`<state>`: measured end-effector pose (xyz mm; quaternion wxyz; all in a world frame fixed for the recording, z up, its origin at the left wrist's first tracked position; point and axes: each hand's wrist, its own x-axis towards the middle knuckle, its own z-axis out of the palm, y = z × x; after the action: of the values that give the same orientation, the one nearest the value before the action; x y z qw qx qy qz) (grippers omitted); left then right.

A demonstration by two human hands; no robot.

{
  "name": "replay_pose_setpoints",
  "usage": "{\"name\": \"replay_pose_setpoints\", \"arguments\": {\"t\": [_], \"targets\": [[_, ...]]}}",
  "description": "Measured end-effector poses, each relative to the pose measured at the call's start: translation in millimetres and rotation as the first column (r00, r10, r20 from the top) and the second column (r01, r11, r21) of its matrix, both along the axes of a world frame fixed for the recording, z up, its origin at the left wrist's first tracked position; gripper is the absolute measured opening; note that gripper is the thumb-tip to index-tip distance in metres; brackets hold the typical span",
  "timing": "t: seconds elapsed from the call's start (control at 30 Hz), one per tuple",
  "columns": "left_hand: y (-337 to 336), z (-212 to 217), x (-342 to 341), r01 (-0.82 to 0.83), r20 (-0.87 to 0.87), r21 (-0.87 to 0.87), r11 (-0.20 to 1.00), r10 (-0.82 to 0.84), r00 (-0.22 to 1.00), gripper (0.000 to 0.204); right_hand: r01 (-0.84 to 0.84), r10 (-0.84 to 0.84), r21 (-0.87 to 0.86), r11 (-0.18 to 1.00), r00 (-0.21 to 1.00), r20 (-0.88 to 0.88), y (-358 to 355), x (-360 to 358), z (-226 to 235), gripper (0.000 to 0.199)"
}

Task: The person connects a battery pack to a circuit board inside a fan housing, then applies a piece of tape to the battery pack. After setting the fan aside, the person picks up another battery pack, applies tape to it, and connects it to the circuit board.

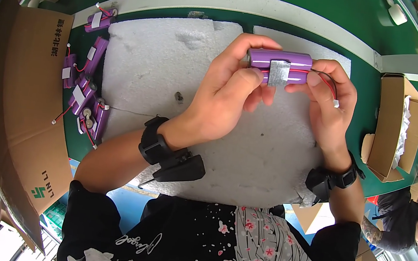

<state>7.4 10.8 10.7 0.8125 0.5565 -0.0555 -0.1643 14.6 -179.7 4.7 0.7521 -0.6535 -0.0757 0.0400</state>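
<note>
A purple battery pack (300,61) of two cells side by side is held up above a white foam sheet (158,71). A strip of silvery tape hangs across its middle. My left hand (227,93) is closed on the pack's left end, thumb pressed on the front. My right hand (334,102) pinches the right end, where red and black wires come out and end in a small white connector (335,103). Further left, several purple battery packs (81,93) with white labels and wired connectors lie in a loose group on the green table.
A large brown cardboard box (36,81) stands along the left edge. On the right is an open cardboard box (398,129) with white paper in it. A pale metal rail (226,1) runs across the back. At the far right another person (400,221) sits.
</note>
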Motion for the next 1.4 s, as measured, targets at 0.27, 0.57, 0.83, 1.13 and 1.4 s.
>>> {"name": "replay_pose_setpoints", "arguments": {"t": [0.27, 0.57, 0.83, 1.13, 1.4], "targets": [[1.2, -3.3, 1.9, 0.026, 0.023, 0.017, 0.999, -0.027, 0.999, 0.035, 0.005, -0.006, 0.028, 1.000, 1.000, 0.021, -1.3, 1.1, -1.9, 0.010], [1.2, -3.6, 2.0, 0.027, 0.034, 0.087, 0.996, -0.030, 0.999, 0.042, -0.011, 0.011, -0.001, 1.000, 0.998, -0.063, -1.3, 0.3, 3.6, 0.012], [0.1, -4.3, 2.2, 0.016, 0.039, 0.094, 0.995, -0.020, 0.999, 0.040, 0.001, -0.003, 0.036, 0.999, 0.999, 0.039, -1.7, 0.9, -1.3, 0.008], [0.5, -4.6, 2.0, -0.006, 0.037, 0.081, 0.997, 0.003, 0.999, 0.039, 0.009, -0.006, -0.056, 0.998, 0.999, 0.050, -2.9, -0.3, -0.9, 0.014], [2.0, -6.3, 2.9, 0.029, 0.044, 0.096, 0.995, -0.033, 0.998, 0.039, 0.008, -0.006, -0.055, 0.998, 0.999, 0.040, -2.2, 0.3, 0.5, 0.015]]}}
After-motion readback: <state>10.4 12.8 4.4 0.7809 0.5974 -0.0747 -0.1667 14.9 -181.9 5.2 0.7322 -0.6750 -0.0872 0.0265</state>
